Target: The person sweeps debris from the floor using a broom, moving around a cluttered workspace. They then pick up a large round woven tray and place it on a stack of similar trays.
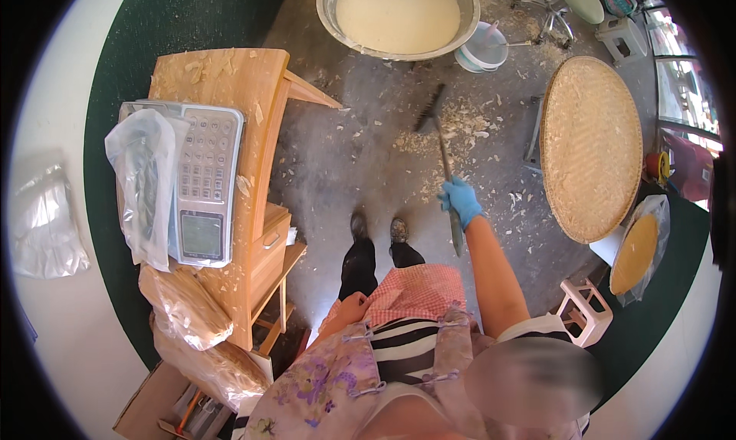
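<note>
My right hand point(462, 199), in a blue glove, is closed around the handle of a dark-bristled broom point(445, 147). Its bristle head point(429, 107) is at the far end, over the concrete floor near scattered pale flakes point(468, 126). The handle's near end reaches past my hand towards my body. My left hand point(352, 309) is bare and lies against the red-checked apron cloth point(417, 290) at my waist. Its fingers are partly hidden, so a hold on the cloth cannot be made out.
Left stands a wooden table point(267, 124) with a digital scale point(210, 170) and plastic-wrapped packs point(184, 305). Ahead are a metal basin point(397, 52) of pale batter-like contents and a white bucket point(480, 55). To the right are a round woven tray point(592, 147) and a plastic stool point(586, 313).
</note>
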`<act>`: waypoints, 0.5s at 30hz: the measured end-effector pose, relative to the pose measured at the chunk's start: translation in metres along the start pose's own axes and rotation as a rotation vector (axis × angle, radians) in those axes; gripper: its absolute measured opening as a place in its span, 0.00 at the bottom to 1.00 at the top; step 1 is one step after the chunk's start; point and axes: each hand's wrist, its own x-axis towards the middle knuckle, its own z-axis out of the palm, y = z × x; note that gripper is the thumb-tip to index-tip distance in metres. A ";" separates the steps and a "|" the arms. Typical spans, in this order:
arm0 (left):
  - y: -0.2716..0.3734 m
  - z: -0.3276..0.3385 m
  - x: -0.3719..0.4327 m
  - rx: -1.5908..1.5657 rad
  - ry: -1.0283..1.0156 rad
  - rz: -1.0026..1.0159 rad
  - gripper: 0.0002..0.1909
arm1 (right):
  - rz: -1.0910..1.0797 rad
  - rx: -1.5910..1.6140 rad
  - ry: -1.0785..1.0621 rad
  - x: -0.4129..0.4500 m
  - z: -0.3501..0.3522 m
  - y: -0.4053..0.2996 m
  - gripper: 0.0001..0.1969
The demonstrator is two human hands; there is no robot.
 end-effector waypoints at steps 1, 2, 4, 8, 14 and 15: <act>0.002 -0.003 0.005 -0.010 -0.010 0.013 0.18 | 0.042 -0.092 0.008 -0.010 0.010 0.004 0.14; 0.003 -0.008 0.011 0.009 -0.044 -0.004 0.18 | 0.063 -0.152 -0.065 -0.016 0.020 0.006 0.17; 0.005 -0.016 0.022 0.025 -0.036 0.023 0.17 | 0.098 -0.210 -0.189 -0.019 0.050 0.013 0.24; 0.006 -0.046 0.046 0.100 -0.007 0.134 0.15 | 0.163 -0.159 -0.334 0.010 0.137 0.034 0.29; 0.004 -0.108 0.065 0.137 -0.010 0.046 0.12 | 0.235 -0.086 -0.185 0.029 0.096 0.048 0.26; 0.004 -0.113 0.067 0.113 -0.029 -0.011 0.11 | 0.254 -0.065 -0.050 0.024 0.075 0.045 0.25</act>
